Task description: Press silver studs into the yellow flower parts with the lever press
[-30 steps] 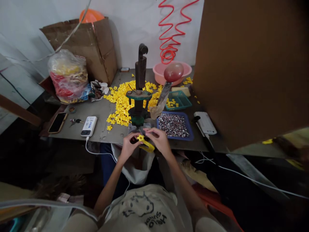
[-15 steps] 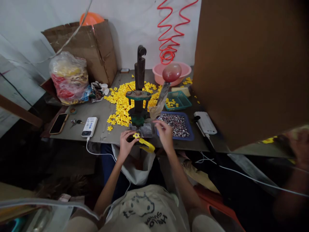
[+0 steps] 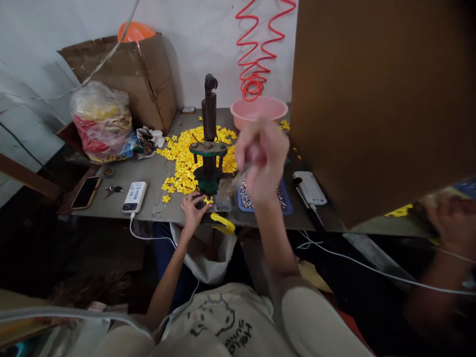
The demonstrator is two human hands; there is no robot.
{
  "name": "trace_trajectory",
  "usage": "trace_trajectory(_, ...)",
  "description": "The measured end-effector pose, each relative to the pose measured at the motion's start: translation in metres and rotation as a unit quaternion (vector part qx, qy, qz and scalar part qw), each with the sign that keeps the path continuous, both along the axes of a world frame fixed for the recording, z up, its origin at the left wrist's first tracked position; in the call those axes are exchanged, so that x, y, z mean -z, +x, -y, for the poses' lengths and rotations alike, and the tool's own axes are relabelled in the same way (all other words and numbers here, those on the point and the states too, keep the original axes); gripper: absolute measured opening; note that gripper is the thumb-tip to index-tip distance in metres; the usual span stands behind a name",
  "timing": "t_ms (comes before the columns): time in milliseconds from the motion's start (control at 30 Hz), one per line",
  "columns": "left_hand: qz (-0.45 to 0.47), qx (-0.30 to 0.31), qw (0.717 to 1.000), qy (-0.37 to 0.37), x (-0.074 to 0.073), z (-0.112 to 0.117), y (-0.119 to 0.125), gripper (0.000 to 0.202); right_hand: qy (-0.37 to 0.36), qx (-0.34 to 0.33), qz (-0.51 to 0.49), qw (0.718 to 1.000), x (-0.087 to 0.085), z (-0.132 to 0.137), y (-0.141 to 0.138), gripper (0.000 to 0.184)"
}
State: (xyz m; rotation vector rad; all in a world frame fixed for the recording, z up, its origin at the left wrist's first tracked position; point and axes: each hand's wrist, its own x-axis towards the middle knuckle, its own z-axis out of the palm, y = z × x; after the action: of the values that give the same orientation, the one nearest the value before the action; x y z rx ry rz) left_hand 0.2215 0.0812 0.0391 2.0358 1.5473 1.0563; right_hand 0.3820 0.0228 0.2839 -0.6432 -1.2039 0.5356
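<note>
My left hand (image 3: 193, 208) pinches a small yellow flower-shaped plastic piece (image 3: 208, 200) between thumb and fingers, right under the head of a green hand press (image 3: 208, 181). Raised and blurred by motion, my right hand (image 3: 263, 158) is wrapped round the red ball knob (image 3: 256, 152) on the press's lever; most of the lever is hidden behind it. Behind the press spreads a heap of yellow plastic pieces (image 3: 182, 163). A blue tray (image 3: 289, 207) of small shiny metal parts stands partly covered by my right forearm. A yellow curved strip (image 3: 223, 223) sticks out at the table's front edge.
A pink basin (image 3: 260, 106) stands at the back below a red coiled hose (image 3: 253, 74). Left are a phone (image 3: 86, 192), a white power bank (image 3: 134, 197) with a cable, and a stuffed plastic bag (image 3: 102, 121). A large cardboard panel (image 3: 372, 99) blocks the right; another person's hand (image 3: 449, 218) shows beyond.
My right hand has gone from beside the blue tray up to the lever's knob and closed on it, and the knob is lower. My left hand has moved the yellow piece forward under the press.
</note>
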Motion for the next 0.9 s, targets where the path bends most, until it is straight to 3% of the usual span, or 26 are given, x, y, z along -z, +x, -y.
trace_trajectory(33,0.000,-0.001,1.000,-0.003,0.000,-0.001,0.001,0.026,0.060,0.003,-0.015,0.998,0.013,0.018,-0.008,0.047)
trace_trajectory(133,-0.004,0.000,1.000,-0.010,-0.005,-0.003,0.001,0.024,0.059,-0.023,0.011,0.998,0.042,0.051,-0.014,0.039)
trace_trajectory(233,0.003,0.015,1.000,0.002,-0.012,0.006,-0.008,0.024,-0.012,0.050,0.032,0.998,0.058,0.040,0.009,0.052)
trace_trajectory(300,0.026,0.062,0.998,-0.011,-0.010,0.024,-0.021,0.027,-0.102,0.123,0.097,0.982,0.078,0.021,0.039,0.052)
trace_trajectory(367,0.050,0.128,0.989,-0.057,0.000,0.049,-0.036,0.032,-0.222,0.176,0.229,0.931,0.113,0.004,0.073,0.043)
trace_trajectory(433,0.047,0.172,0.978,-0.109,0.015,0.074,-0.050,0.037,-0.334,0.202,0.362,0.847,0.156,-0.006,0.102,0.036)
trace_trajectory(500,0.042,0.196,0.969,-0.142,0.026,0.086,-0.060,0.039,-0.370,0.199,0.440,0.793,0.194,-0.008,0.121,0.035)
trace_trajectory(533,0.044,0.197,0.969,-0.144,0.028,0.085,-0.065,0.037,-0.367,0.197,0.461,0.783,0.208,-0.008,0.127,0.036)
trace_trajectory(633,0.047,0.139,0.985,-0.085,0.019,0.054,-0.077,0.034,-0.344,0.198,0.480,0.782,0.223,-0.007,0.130,0.032)
trace_trajectory(767,-0.026,0.031,0.999,0.025,-0.005,-0.023,-0.080,0.043,-0.372,0.206,0.478,0.768,0.212,-0.008,0.120,0.021)
trace_trajectory(900,-0.105,0.024,0.994,0.027,-0.014,-0.080,-0.073,0.039,-0.356,0.227,0.450,0.787,0.209,-0.006,0.112,0.010)
